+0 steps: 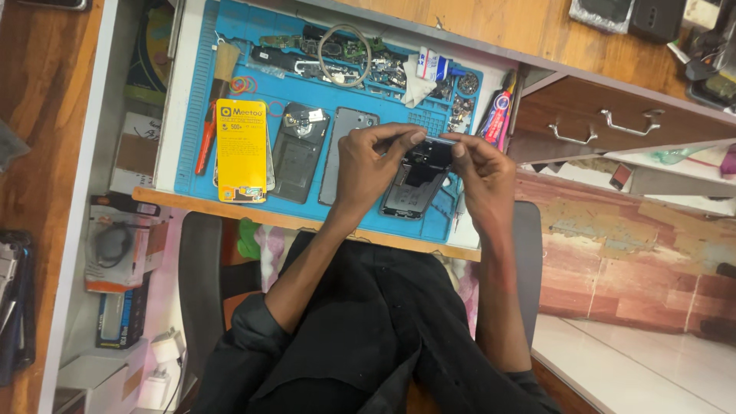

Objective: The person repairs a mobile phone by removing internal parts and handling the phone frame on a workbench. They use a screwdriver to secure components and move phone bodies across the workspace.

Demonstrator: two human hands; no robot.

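At the centre of the frame, the left hand (369,165) and the right hand (481,170) pinch an opened phone (418,180) over the blue mat (201,115).

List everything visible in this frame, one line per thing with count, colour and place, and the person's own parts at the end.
Opened phone: one, black inside, on the mat's near right part, under both hands.
Small flat part: one, dark, pinched between the fingertips of both hands.
Work mat: one, blue, covering the bench top.
Yellow packet: one, yellow, left on the mat.
Phone back covers: two, dark and grey, side by side at mid-mat.
Wire ring: one, pale, far edge of the mat among loose boards.
Red-handled tool: one, red, left edge of the mat.
Drawer handles: two, metal, on the wooden drawers at right.
Left hand: grip on the small part.
Right hand: grip on the small part.
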